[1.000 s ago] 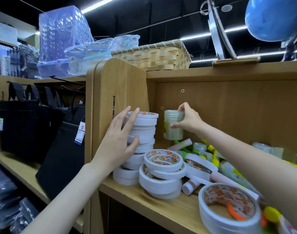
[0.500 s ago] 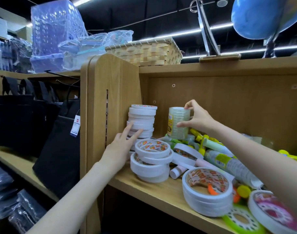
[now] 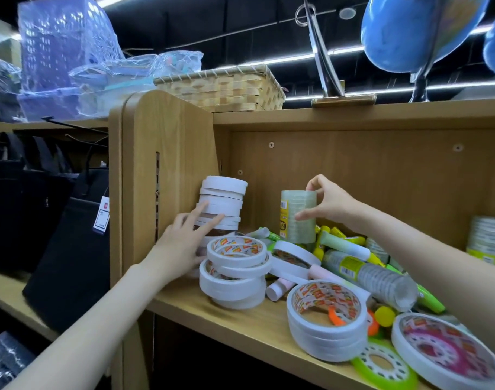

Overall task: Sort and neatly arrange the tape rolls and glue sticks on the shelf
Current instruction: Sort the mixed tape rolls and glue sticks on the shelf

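Note:
A tall stack of white tape rolls [image 3: 222, 202] stands in the shelf's back left corner. My left hand [image 3: 184, 243] touches its lower part with straight fingers. My right hand [image 3: 329, 202] holds an upright pack of clear tape rolls [image 3: 298, 218] by its top and side, over a heap of green and yellow glue sticks [image 3: 340, 243]. In front sits a shorter stack of white tape rolls [image 3: 235, 273]. Another clear tape pack [image 3: 373, 275] lies on its side. More white rolls [image 3: 326, 323] rest near the front edge.
The wooden shelf board [image 3: 240, 325] has a side panel [image 3: 162, 170] on the left. A large pink-cored roll [image 3: 446, 350] and a green reel [image 3: 384, 364] lie at the front right. A woven basket [image 3: 223, 87] and globes [image 3: 421, 29] stand on top. Black bags [image 3: 69, 249] hang left.
My left hand stays at the lower part of the tall white stack. My right hand stays on the clear tape pack, with its thumb now on the side. The view has shifted right and down.

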A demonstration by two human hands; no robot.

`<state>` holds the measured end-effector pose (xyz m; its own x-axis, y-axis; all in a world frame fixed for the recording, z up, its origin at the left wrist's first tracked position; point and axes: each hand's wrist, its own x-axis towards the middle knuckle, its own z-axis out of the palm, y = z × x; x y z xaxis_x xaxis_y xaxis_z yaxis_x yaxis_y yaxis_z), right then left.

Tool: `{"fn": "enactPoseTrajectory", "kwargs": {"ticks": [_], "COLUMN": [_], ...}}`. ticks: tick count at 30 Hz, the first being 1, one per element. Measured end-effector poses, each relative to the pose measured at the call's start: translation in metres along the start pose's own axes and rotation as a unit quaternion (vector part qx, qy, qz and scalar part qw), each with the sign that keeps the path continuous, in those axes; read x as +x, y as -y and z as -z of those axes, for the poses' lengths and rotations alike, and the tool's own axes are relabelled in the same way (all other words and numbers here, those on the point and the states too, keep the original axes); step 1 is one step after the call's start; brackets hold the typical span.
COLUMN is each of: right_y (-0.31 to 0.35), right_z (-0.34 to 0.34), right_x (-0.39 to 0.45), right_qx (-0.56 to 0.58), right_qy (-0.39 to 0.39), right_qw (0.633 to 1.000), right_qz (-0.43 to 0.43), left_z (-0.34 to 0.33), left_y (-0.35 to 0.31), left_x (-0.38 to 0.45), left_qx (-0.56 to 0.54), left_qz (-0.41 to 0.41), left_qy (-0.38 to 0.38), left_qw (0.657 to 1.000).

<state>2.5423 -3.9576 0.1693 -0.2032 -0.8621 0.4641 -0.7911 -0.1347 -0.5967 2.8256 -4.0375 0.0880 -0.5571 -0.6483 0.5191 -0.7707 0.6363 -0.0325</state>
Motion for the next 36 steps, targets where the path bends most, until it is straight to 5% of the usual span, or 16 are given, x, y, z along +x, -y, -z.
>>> {"fn": "enactPoseTrajectory", "kwargs": {"ticks": [6,14,17,23,30,36], "right_y": [0.002,0.018,0.023,0.026,0.018,0.018], "right_z": [-0.001,-0.015,-0.026,-0.037,-0.025,-0.017], "right_x": [-0.001,-0.005,-0.002,0.011,0.003,-0.002], "right_qx": [0.008,0.091,0.079,0.012,-0.016,-0.01], "right_qy": [-0.028,-0.002,0.011,-0.048,-0.064,-0.06], "right_qw": [0.999,0.996,0.997,0.999,0.997,0.998], "right_qz": [-0.018,0.017,0.022,-0.006,-0.028,-0.017], "left_z": [0.03,0.045,0.043,0.027,0.027,0.03], "left_y": [-0.001,-0.04,-0.041,-0.033,-0.031,-0.04], "left_x": [0.009,0.002,-0.021,-0.031,-0.02,-0.014], "left_qx": [-0.15,-0.374,-0.332,-0.049,-0.031,-0.1], "left_qz": [-0.058,-0.094,-0.115,-0.162,-0.152,-0.161], "left_qy": [-0.202,0.005,0.048,0.044,0.139,0.147], "left_qw": [0.966,0.923,0.935,0.985,0.978,0.971]}}
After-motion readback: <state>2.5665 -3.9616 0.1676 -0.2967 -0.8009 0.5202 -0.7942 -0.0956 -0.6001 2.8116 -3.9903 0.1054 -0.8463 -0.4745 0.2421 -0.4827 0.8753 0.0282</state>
